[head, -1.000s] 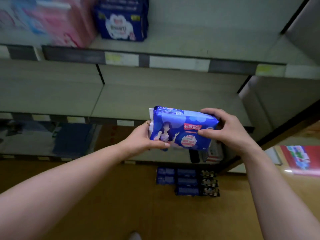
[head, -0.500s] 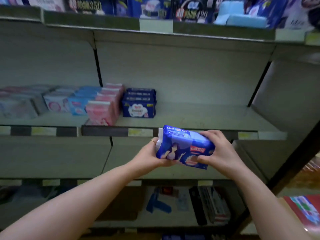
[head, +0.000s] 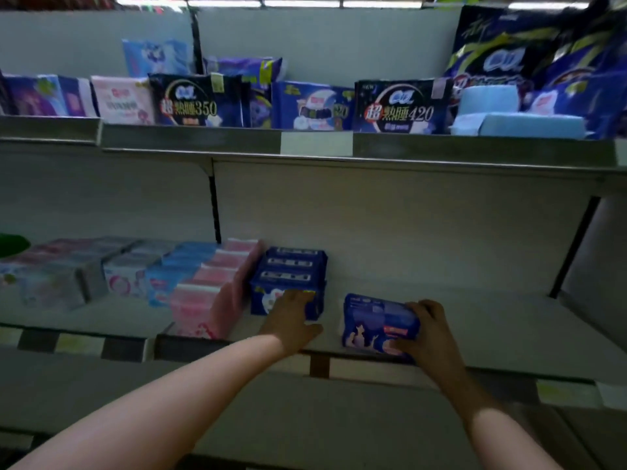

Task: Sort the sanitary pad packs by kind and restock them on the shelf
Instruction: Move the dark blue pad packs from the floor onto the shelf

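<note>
The blue pack [head: 375,322] lies on the middle shelf [head: 492,317] near its front edge, at about 5 o'clock from the view's centre. The right hand [head: 429,334] grasps its right end, fingers curled over the top and thumb on the front. At the pack's 9 o'clock, apart from it, stands a dark-blue stack [head: 290,276]. The left hand [head: 291,318] touches its front face with fairly straight fingers (holding nothing). Pink packs [head: 210,293] sit against the stack's 9 o'clock side.

The middle shelf [head: 492,317] is carrying rows of pink packs [head: 210,293], a dark blue stack [head: 291,266] and one blue pack [head: 373,320] near its front edge.
</note>
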Tool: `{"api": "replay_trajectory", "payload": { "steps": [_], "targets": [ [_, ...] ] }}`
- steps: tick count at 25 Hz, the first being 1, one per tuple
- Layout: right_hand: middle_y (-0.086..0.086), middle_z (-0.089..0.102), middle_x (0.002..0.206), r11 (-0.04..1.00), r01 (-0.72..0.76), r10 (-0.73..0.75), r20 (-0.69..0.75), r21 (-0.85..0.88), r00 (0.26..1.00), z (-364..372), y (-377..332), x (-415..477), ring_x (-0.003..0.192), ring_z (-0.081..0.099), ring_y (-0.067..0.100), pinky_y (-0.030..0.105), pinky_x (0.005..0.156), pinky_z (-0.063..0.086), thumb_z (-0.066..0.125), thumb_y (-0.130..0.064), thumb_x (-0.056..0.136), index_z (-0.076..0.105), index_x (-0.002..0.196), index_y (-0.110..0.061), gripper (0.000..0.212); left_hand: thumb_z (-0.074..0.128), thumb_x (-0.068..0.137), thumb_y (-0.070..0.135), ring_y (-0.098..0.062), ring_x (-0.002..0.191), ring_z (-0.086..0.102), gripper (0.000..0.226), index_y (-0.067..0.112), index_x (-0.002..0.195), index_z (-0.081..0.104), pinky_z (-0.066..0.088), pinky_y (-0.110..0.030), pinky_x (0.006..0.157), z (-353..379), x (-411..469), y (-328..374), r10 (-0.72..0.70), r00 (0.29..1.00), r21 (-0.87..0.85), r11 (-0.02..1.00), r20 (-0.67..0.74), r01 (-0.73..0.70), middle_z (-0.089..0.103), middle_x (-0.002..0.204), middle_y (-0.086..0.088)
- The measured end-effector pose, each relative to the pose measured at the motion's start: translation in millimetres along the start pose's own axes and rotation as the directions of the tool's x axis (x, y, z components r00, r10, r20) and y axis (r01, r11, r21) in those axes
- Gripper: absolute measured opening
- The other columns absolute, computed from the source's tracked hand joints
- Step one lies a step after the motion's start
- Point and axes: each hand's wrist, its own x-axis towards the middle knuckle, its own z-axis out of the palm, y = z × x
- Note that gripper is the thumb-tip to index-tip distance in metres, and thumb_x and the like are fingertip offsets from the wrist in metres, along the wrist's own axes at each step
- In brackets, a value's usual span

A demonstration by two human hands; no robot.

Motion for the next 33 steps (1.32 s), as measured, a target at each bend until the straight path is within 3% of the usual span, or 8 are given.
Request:
{"api": "replay_trajectory", "payload": {
  "steps": [2, 5, 9, 23, 26, 29, 33],
  "targets": [
    [0.018, 0.028, 0.137, 1.000, -0.007, 0.007, 0.038, -0.003, 0.999, 11.9, 10.0, 30.8, 0.120, 0.044, 0.031, 0.024, 0.098, 0.034, 0.085, -0.008, 0.061, 0.048, 0.127, -0.002, 0.077, 0.058, 0.089, 0.030, -0.023, 0.127, 0.038, 0.052, 0.013, 0.135, 0.041, 0.034, -0.028, 0.104, 4.4, 28.9, -2.7, 0.015, 1.000, 0.092, 0.996, -0.024, -0.012, 0.038, 0.139, -0.010],
    [0.017, 0.014, 0.146, 1.000, -0.008, 0.009, 0.090, -0.005, 0.996, 24.1, 18.9, 71.3, 0.127, 0.037, 0.030, 0.022, 0.101, 0.031, 0.081, -0.010, 0.069, 0.043, 0.133, -0.005, 0.074, 0.048, 0.092, 0.044, -0.026, 0.141, 0.018, 0.066, 0.015, 0.146, 0.023, 0.021, -0.036, 0.114, 17.4, 64.4, -13.0, -0.075, 0.997, 0.313, 0.947, -0.017, 0.077, 0.014, 0.155, -0.009],
    [0.013, 0.018, 0.147, 0.934, 0.009, 0.010, 0.052, -0.358, 0.999, 31.8, 19.2, 112.6, 0.128, 0.033, 0.031, 0.035, 0.103, 0.032, 0.071, -0.037, 0.077, 0.035, 0.140, -0.026, 0.073, 0.030, 0.096, 0.051, -0.030, 0.144, 0.000, 0.064, 0.021, 0.149, 0.011, 0.009, -0.045, 0.115, 19.9, 111.9, -27.4, -0.181, 0.983, 0.423, 0.891, 0.000, 0.164, 0.000, 0.157, -0.008],
    [0.013, 0.018, 0.149, 0.932, -0.026, 0.033, 0.014, -0.362, 0.999, 77.9, 32.6, 197.2, 0.132, 0.026, 0.031, 0.038, 0.097, 0.040, 0.064, -0.018, 0.085, 0.033, 0.143, -0.019, 0.065, 0.013, 0.097, 0.053, -0.034, 0.144, -0.007, 0.061, 0.024, 0.149, 0.003, 0.001, -0.057, 0.113, 30.7, 208.7, -56.7, -0.249, 0.957, 0.517, 0.844, 0.146, 0.141, -0.007, 0.157, -0.006],
    [0.014, 0.018, 0.151, 0.923, -0.040, 0.028, -0.036, -0.384, 0.999, 84.4, 35.6, 202.6, 0.133, 0.027, 0.033, 0.041, 0.106, 0.030, 0.061, -0.018, 0.086, 0.032, 0.143, -0.019, 0.064, 0.013, 0.098, 0.052, -0.033, 0.144, -0.007, 0.059, 0.024, 0.149, 0.004, 0.001, -0.058, 0.113, 33.4, 208.3, -58.8, -0.228, 0.965, 0.501, 0.855, 0.131, 0.134, -0.006, 0.157, -0.006],
    [0.011, 0.011, 0.152, 0.848, -0.066, 0.057, -0.034, -0.526, 0.998, 84.3, 33.9, 203.9, 0.137, 0.020, 0.032, 0.044, 0.112, 0.016, 0.055, -0.030, 0.090, 0.021, 0.146, -0.025, 0.066, 0.014, 0.099, 0.049, -0.033, 0.144, -0.006, 0.057, 0.023, 0.149, 0.005, 0.001, -0.059, 0.112, 34.7, 208.8, -57.4, -0.221, 0.969, 0.501, 0.855, 0.111, 0.138, -0.005, 0.157, -0.006],
    [0.012, 0.002, 0.154, 0.779, -0.081, 0.113, 0.012, -0.622, 0.994, 81.4, 24.0, 201.8, 0.140, 0.010, 0.033, 0.054, 0.112, 0.011, 0.050, -0.042, 0.092, 0.009, 0.148, -0.027, 0.071, 0.015, 0.099, 0.047, -0.033, 0.143, -0.003, 0.056, 0.021, 0.149, 0.008, 0.002, -0.059, 0.112, 35.7, 208.5, -58.1, -0.208, 0.975, 0.470, 0.871, 0.084, 0.145, -0.001, 0.157, -0.007]
  ]
}}
